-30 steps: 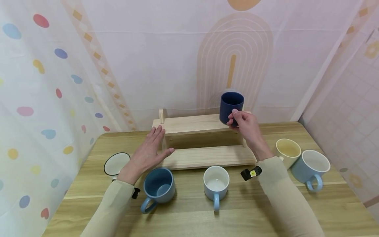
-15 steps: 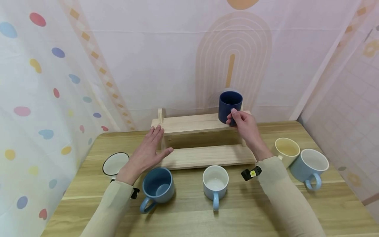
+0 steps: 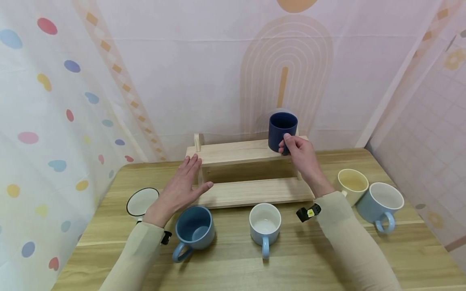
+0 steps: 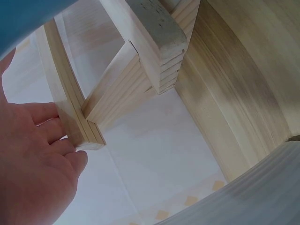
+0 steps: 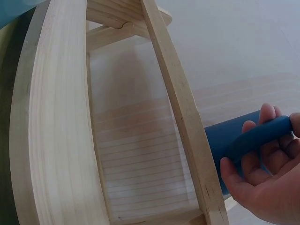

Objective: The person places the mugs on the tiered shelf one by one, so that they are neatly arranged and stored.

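Observation:
A dark blue mug stands upright at the right end of the upper board of a two-tier wooden shelf. My right hand grips it by the handle, the fingers curled round it; the right wrist view shows the mug's handle in the fingers. My left hand lies with straight fingers at the left end of the upper board, fingertips on its front edge. In the left wrist view those fingers touch the board's end. Just below the left hand a blue mug sits on the table.
In front of the shelf stands a white-lined light blue mug, handle toward me. At right are a cream mug and another light blue mug. A white mug with a dark rim is at left, partly behind my wrist. A patterned curtain hangs behind.
The view shifts slightly. Both hands and the dark blue mug keep their places relative to the shelf.

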A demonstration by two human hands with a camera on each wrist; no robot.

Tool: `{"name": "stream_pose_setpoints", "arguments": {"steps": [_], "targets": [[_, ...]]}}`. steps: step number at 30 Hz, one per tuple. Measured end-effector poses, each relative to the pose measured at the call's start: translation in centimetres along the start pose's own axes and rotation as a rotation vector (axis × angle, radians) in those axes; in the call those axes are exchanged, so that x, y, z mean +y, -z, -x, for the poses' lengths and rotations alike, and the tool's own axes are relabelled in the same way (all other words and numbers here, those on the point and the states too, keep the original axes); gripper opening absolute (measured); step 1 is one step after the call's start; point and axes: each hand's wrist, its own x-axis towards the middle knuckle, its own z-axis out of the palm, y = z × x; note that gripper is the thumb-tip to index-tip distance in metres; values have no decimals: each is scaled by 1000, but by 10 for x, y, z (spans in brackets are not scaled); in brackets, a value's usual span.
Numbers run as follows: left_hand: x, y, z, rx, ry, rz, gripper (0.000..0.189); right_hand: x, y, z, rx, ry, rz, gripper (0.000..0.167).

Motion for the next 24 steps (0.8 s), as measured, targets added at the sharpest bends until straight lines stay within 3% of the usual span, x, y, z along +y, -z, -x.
{"name": "stream_pose_setpoints", "arguments": {"steps": [17,24], "targets": [[-3,0,0,3,-7,7,94,0,0,-1,1,-25,5,49],[-4,0,1,-4,-1,11,94,1,5,7,10,-59,-60,54]]}}
